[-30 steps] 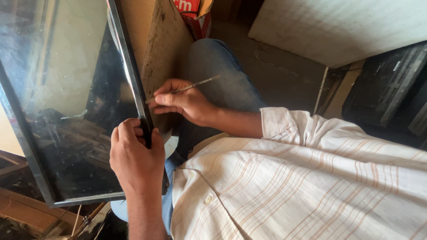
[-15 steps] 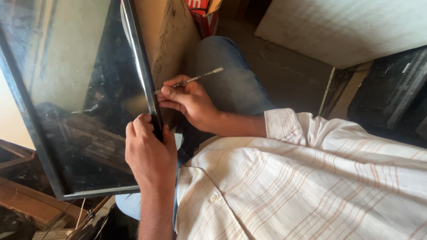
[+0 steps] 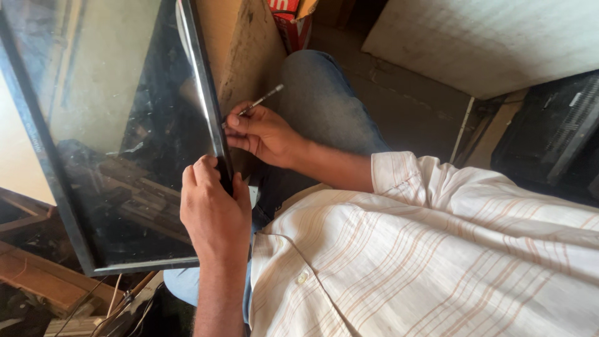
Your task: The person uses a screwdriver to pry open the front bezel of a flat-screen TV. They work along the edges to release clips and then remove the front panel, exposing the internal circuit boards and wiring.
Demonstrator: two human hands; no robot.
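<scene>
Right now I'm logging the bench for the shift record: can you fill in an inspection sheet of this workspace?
Surface: no bench; flat screen panel stands upright on the person's lap.
Job's things: thin metal tool, tip at the panel's black frame edge.
Clutter: wooden slats lower left; red carton at top; cardboard sheet behind the panel.
Hands: left hand grips the frame edge; right hand holds the tool.
Cables: thin wires at bottom left.
Surroundings: white board, dark equipment at right, bare floor.

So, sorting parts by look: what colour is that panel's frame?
Black frame, clearest in the head view.
</scene>
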